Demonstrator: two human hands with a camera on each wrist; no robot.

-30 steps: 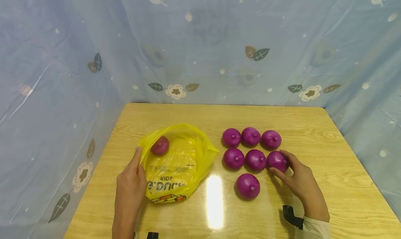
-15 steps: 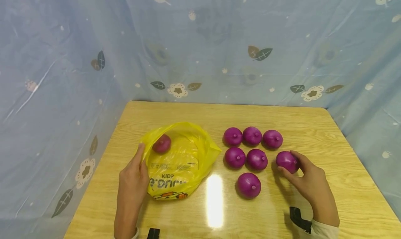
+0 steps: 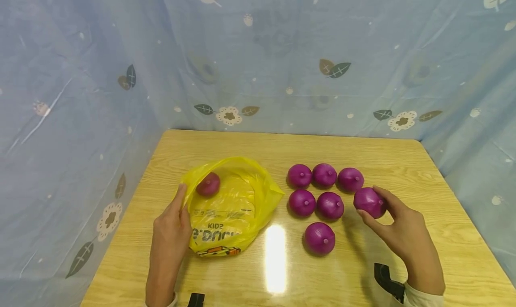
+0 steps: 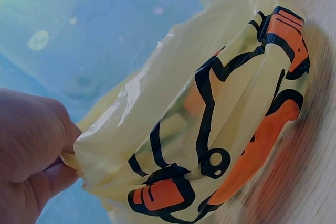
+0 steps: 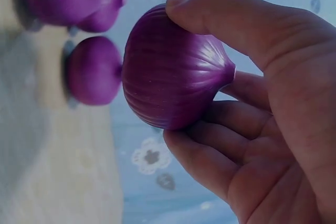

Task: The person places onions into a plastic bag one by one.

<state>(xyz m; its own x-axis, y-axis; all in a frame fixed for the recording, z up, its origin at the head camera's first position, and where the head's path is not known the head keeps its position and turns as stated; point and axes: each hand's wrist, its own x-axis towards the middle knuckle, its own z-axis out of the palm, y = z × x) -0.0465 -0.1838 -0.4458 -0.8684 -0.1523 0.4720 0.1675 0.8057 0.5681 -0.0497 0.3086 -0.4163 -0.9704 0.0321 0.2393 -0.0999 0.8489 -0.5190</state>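
My left hand (image 3: 169,233) pinches the left rim of a yellow plastic bag (image 3: 225,208), whose mouth gapes toward me. Inside it, near the left side, lies one purple onion (image 3: 208,184). The bag's printed orange and black figure (image 4: 262,140) shows in the left wrist view. Between thumb and fingers, my right hand (image 3: 405,228) grips another purple onion (image 3: 368,202), held just above the table. The right wrist view shows that onion (image 5: 170,72) with its pointed tip toward the palm. The ends of some right-hand fingers are hidden behind it.
Several more onions stand left of my right hand: a back row (image 3: 324,175), two in front of it (image 3: 330,205), and a nearer single onion (image 3: 319,238). The wooden table (image 3: 262,141) meets a blue patterned curtain (image 3: 282,65) at the back and sides.
My right hand has drawn one onion rightward out of the middle row and lifted it off the table. The left hand keeps its hold on the bag's rim.
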